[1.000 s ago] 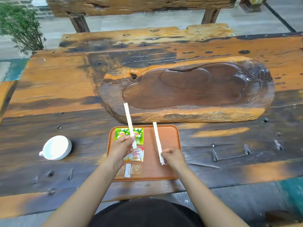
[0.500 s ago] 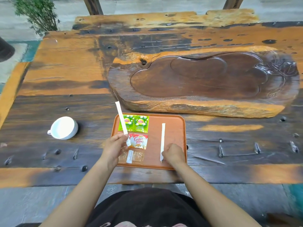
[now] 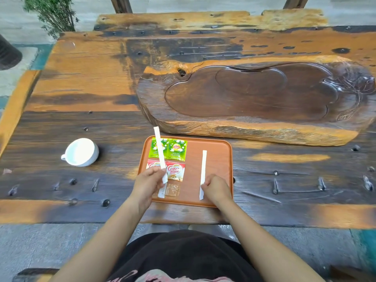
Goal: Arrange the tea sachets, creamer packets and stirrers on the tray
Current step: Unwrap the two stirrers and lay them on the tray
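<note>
An orange tray lies on the wooden table near its front edge. Two green tea sachets lie side by side at its far left. Below them are two red-and-white creamer packets, the left one partly covered. A clear packet lies nearest me. My left hand holds a white paper-wrapped stirrer tilted up over the sachets. My right hand pinches the near end of a second wrapped stirrer, which lies flat on the tray's right half.
A white cup lies tipped on the table left of the tray. A large carved wooden tea board sits just behind the tray. Metal studs and nails dot the tabletop. A plant stands at the far left.
My right hand has lowered its stirrer from tilted up to lying flat on the tray. My left hand still holds its stirrer raised. The camera has tilted downward.
</note>
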### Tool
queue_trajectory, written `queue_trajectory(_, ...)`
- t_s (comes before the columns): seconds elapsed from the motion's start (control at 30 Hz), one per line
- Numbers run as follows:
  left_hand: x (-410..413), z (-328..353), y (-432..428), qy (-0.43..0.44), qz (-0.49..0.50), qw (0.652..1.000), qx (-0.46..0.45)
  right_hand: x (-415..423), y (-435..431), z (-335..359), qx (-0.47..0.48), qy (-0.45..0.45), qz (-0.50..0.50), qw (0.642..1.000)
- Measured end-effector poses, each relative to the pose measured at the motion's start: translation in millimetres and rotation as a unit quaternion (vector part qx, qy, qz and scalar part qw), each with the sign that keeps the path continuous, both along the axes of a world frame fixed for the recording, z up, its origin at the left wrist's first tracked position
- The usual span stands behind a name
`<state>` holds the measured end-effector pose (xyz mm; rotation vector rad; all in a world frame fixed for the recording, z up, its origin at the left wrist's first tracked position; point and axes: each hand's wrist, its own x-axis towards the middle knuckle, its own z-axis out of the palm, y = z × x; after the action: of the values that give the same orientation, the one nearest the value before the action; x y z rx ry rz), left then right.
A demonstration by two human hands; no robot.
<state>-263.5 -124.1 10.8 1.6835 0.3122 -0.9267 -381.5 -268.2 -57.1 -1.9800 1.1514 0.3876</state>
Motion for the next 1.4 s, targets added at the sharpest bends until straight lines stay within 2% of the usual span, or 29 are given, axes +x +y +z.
queue_trajectory(0.07,-13,-1,-10,0.028,-0.017,0.999,-0.020,1,0,13,0.043,-0.089,-0.039,0.994)
queue_trajectory(0.17,-39,-1,-30,0.043,-0.104,0.993,-0.042,-1,2,40,0.172,-0.221,-0.111,0.954)
queue_trajectory(0.23,-54,1,-42,0.040,-0.164,0.984,-0.050,-6,0,47,0.192,-0.240,-0.126,0.943)
queue_trajectory(0.33,-64,-4,-51,0.023,-0.203,0.978,-0.045,-15,-8,42,0.176,-0.228,-0.161,0.944)
queue_trajectory(0.4,-63,-11,-53,-0.059,-0.258,0.964,0.008,-23,-16,35,0.154,-0.213,-0.199,0.944)
queue_trajectory(0.43,-62,-18,-53,-0.144,-0.316,0.936,0.063,-26,-20,33,0.138,-0.200,-0.214,0.946)
queue_trajectory(0.47,-61,-25,-53,-0.234,-0.369,0.892,0.113,-29,-25,32,0.124,-0.182,-0.220,0.950)
queue_trajectory(0.53,-59,-34,-54,-0.357,-0.429,0.814,0.161,-32,-33,29,0.095,-0.128,-0.196,0.968)
queue_trajectory(0.67,-59,-58,-55,-0.441,-0.509,0.707,0.215,-23,-31,22,0.045,-0.046,-0.116,0.991)
queue_trajectory(0.77,-60,-70,-53,-0.455,-0.544,0.660,0.247,-16,-25,14,0.038,-0.032,-0.112,0.992)
queue_trajectory(0.87,-60,-74,-51,-0.464,-0.540,0.652,0.260,-17,-22,10,-0.005,-0.019,-0.094,0.995)
queue_trajectory(0.97,-61,-75,-50,-0.473,-0.536,0.645,0.269,-24,-16,11,-0.095,-0.012,-0.029,0.995)
queue_trajectory(1.17,-59,-75,-49,-0.473,-0.540,0.640,0.273,-26,-12,-5,-0.267,-0.058,0.163,0.948)
queue_trajectory(1.4,-58,-74,-50,-0.469,-0.545,0.644,0.260,-30,-13,-12,-0.277,-0.057,0.179,0.942)
